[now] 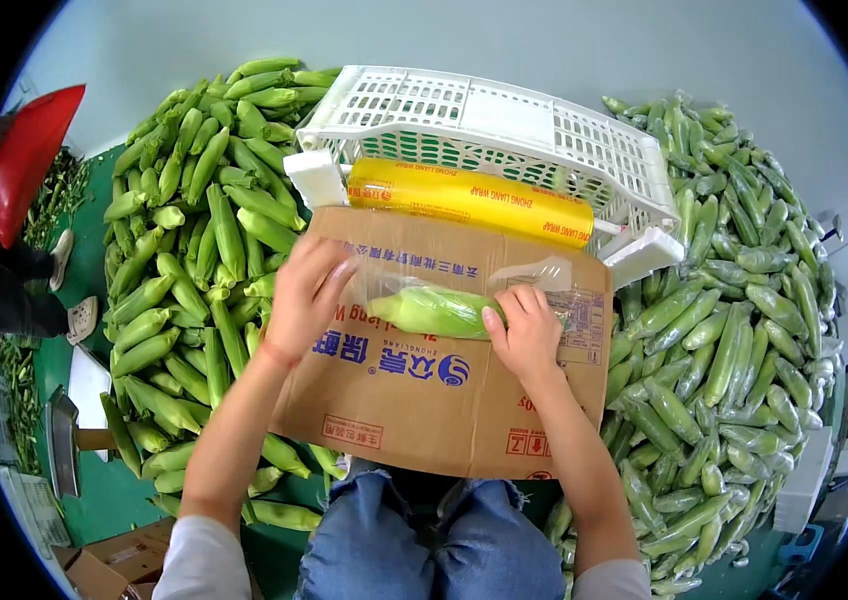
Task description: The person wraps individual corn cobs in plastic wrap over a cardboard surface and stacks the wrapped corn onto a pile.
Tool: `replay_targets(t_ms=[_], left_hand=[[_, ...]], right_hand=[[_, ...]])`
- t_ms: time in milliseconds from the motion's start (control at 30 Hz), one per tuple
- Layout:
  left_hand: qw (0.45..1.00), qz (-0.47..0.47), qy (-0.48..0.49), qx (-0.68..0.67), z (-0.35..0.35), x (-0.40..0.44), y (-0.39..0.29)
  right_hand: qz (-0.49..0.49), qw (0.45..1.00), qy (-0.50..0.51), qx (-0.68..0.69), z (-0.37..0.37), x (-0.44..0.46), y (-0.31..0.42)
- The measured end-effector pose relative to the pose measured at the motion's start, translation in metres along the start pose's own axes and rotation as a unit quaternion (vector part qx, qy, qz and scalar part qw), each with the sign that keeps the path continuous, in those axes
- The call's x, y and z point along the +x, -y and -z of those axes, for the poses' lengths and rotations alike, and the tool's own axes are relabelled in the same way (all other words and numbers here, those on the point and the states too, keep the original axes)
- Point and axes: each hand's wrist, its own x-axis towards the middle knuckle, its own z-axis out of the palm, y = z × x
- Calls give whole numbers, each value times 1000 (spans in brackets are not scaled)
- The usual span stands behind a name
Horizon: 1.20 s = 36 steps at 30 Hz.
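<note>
A green ear of corn (434,311) in its husk lies crosswise on a flattened cardboard sheet (394,420) above my knees. Clear plastic wrap (539,272) spreads around it, its edges hard to make out. My left hand (312,290) is closed in a pinch at the film, just left of the corn's tip. With bent fingers and thumb, my right hand (527,328) grips the corn's right end and the film there. Behind the cardboard, a yellow roll of plastic wrap (469,198) rests across a holder.
A white perforated crate (504,115) stands behind the roll. Unwrapped corn (179,290) is heaped at left, film-wrapped corn (734,330) at right. Another person's shoe (82,320) and a red object (34,165) appear at far left. An open cardboard box (124,560) sits lower left.
</note>
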Motion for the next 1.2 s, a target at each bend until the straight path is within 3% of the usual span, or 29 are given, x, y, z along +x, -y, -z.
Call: replay_targets(t_ms=[33, 100, 167, 267, 333, 400, 467, 500, 567, 667, 800, 833, 900, 933, 967, 1000, 1067, 1167, 1200], left_hand=[[992, -115, -18, 47, -9, 33, -9], [976, -39, 211, 47, -44, 73, -5], [846, -42, 453, 278, -91, 82, 2], [848, -69, 418, 318, -96, 50, -20], [863, -159, 401, 263, -55, 0, -47], [894, 19, 417, 164, -27, -50, -82], [908, -71, 363, 198, -13, -102, -92], [920, -10, 373, 118, -11, -117, -98], [911, -42, 360, 196, -16, -119, -94], [923, -39, 287, 254, -36, -88, -69], [923, -126, 97, 351, -60, -7, -25], [931, -86, 160, 318, -60, -6, -33], [923, -7, 294, 247, -59, -21, -50], [952, -120, 168, 228, -56, -43, -51], [951, -126, 170, 227, -45, -59, -67], [936, -66, 266, 221, -31, -80, -76], [947, -89, 275, 142, -15, -110, -89], [934, -98, 305, 159, -22, -100, -78], [934, -102, 297, 168, -30, -76, -66]], right_hand=[[-1, 1000, -3, 13, 0, 2, -2], [3, 1000, -6, 12, -5, 3, -5], [-2, 1000, 0, 1, -4, 8, -9], [-32, 997, 63, -22, -1, 8, -7], [-60, 986, 150, -35, 15, -2, 9], [-48, 970, 236, -38, 39, -19, 39], [-67, 941, 333, -1, 59, -44, 61], [-103, 935, 339, 24, 65, -50, 68], [-171, 921, 342, 67, 75, -56, 79], [16, 995, 98, 15, 69, -58, 78], [138, 977, 160, -39, 50, -40, 75], [162, 977, 129, -54, 44, -29, 63], [138, 970, 192, -55, 31, -13, 46], [113, 966, 229, -47, 27, -17, 46], [130, 953, 269, -47, 30, -31, 49], [118, 954, 275, -12, 37, -40, 54], [94, 946, 305, 64, 58, -56, 70], [55, 954, 293, 17, 60, -47, 78], [80, 966, 244, -5, 56, -43, 76]])
